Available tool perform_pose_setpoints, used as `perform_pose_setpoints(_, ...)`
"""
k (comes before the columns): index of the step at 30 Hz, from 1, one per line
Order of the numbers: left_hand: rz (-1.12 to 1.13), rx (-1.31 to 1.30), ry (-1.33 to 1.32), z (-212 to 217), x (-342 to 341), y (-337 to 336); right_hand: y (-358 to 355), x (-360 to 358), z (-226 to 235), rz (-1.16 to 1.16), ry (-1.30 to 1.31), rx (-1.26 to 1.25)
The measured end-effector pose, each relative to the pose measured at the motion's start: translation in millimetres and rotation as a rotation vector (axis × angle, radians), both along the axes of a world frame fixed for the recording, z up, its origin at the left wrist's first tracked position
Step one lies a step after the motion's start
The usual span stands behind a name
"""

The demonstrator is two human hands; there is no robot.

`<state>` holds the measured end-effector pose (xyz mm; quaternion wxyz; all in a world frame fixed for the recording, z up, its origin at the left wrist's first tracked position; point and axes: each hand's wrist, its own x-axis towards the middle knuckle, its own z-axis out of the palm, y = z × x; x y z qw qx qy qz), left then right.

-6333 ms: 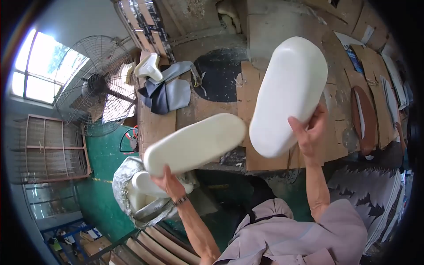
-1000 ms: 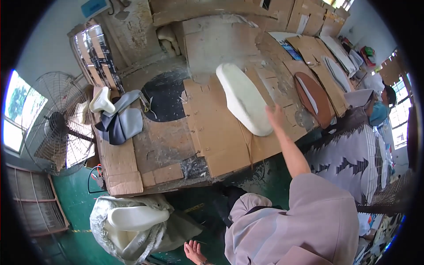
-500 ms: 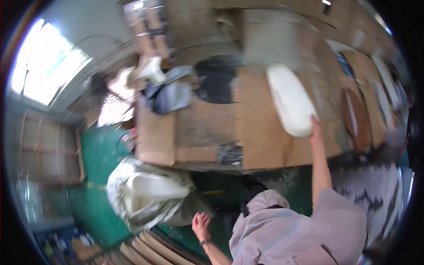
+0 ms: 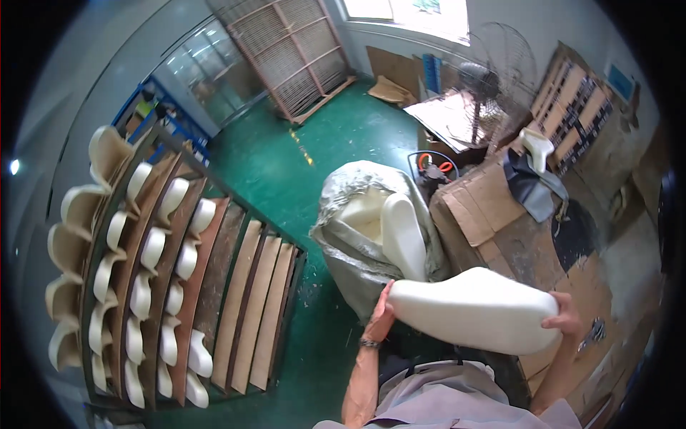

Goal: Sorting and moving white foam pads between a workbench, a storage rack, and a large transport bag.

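A long white moulded foam piece [image 4: 475, 309], wider toward its right end, is held level in front of my body. My left hand [image 4: 379, 318] grips its narrower left end, with the fingers partly hidden. Around the right end closes my right hand [image 4: 566, 314], fingers bent over the edge. Just beyond the piece stands a large grey-white woven sack [image 4: 336, 268], its mouth open. Inside the sack lie more foam pieces, one of them a long white foam piece [image 4: 402, 232] leaning at the sack's right side.
At left a slatted rack [image 4: 207, 286] carries rows of white foam pieces [image 4: 141, 294]. The cardboard-covered table [image 4: 464, 207] on the right bears grey cloth [image 4: 532, 187]. Farther off are a wire-caged fan [image 4: 480, 82], a mesh frame [image 4: 293, 53] and green floor [image 4: 250, 161].
The view has swung left toward the rack and sack. The foam piece has come off the table in my right hand, and my left hand, free before, now holds its other end.
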<state>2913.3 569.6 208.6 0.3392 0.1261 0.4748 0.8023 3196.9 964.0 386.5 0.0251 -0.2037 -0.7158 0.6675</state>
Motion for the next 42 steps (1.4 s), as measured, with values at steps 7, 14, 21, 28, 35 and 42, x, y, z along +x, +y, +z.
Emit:
perform_pose_setpoints(7, -0.148, -0.161, 0.022, -7.3, 12.8, -260.5, -72.4, -240.6, 24.6, 0.599, -0.046, -0.095)
perform_pose_setpoints(14, 0.365, -0.241, 0.131, -54.2, 117.3, -363.2, -190.3, -403.8, -40.9, 0.283, 0.331, 0.341)
perform_pose_setpoints(21, 1.027, 0.492, -0.336, -36.6, 165.4, -349.9, -321.9, -394.2, -93.8, 0.326, 0.0, 0.115)
perform_pose_setpoints(28, 1.418, 0.581, -0.167, -65.0, 96.8, -398.3, -350.0, -312.2, -182.4, 0.616, -0.34, 0.257)
perform_pose_setpoints(35, 1.508, 0.625, 0.021, -83.6, -35.6, -472.4, -344.0, -265.7, -175.2, 0.67, -0.386, 0.629)
perform_pose_setpoints(42, 1.429, 0.734, 0.22, -111.8, -156.9, -583.7, -318.7, -222.2, -180.1, 0.617, -0.651, 0.667)
